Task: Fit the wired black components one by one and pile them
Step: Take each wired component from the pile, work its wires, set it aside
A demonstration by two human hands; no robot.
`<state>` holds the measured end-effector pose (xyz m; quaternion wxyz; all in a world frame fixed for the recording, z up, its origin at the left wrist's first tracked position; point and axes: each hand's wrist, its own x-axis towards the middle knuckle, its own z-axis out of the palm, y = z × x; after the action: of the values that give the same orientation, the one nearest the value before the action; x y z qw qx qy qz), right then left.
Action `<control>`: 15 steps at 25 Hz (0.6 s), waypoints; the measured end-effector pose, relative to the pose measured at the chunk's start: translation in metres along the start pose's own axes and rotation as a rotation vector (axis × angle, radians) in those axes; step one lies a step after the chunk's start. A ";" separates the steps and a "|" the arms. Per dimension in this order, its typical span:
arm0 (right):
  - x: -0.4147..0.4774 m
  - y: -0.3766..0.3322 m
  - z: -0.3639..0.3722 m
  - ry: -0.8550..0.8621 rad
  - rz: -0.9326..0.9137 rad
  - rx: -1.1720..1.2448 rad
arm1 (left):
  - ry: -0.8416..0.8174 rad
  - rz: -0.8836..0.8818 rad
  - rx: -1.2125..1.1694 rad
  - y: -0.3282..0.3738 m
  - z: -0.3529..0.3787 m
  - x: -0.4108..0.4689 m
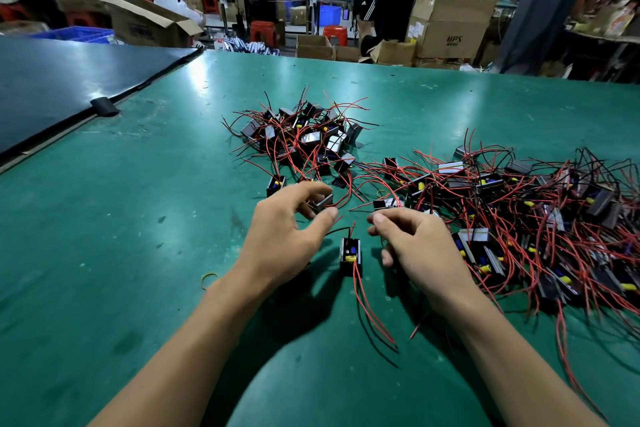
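Black component (350,256) between both hands' fingers (325,217), untouched.

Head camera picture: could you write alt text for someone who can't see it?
Two bare hands, left hand and right hand, hover over a small black wired part on a green table. Tangled piles of similar parts lie ahead and to the right.

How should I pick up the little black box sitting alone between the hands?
Pinch the black box by its two flat side walls, coming from above. It stands alone on the green table with both sides clear. Its red wires trail toward you, so avoid that end.
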<state>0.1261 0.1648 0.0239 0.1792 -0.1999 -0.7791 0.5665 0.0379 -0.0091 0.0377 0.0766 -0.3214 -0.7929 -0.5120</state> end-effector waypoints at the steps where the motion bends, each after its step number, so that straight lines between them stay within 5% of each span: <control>1: 0.001 0.003 0.003 0.010 -0.001 -0.047 | -0.043 -0.071 0.003 -0.001 0.000 0.002; 10: -0.001 0.003 0.014 -0.117 -0.090 -0.049 | -0.468 -0.258 -0.311 -0.004 -0.008 0.002; 15: -0.004 0.004 0.011 -0.178 -0.085 -0.053 | -0.285 -0.250 -0.254 -0.007 -0.006 0.002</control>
<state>0.1242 0.1550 0.0169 0.1277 -0.1202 -0.8146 0.5529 0.0310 -0.0148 0.0364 -0.1415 -0.2967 -0.7586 -0.5626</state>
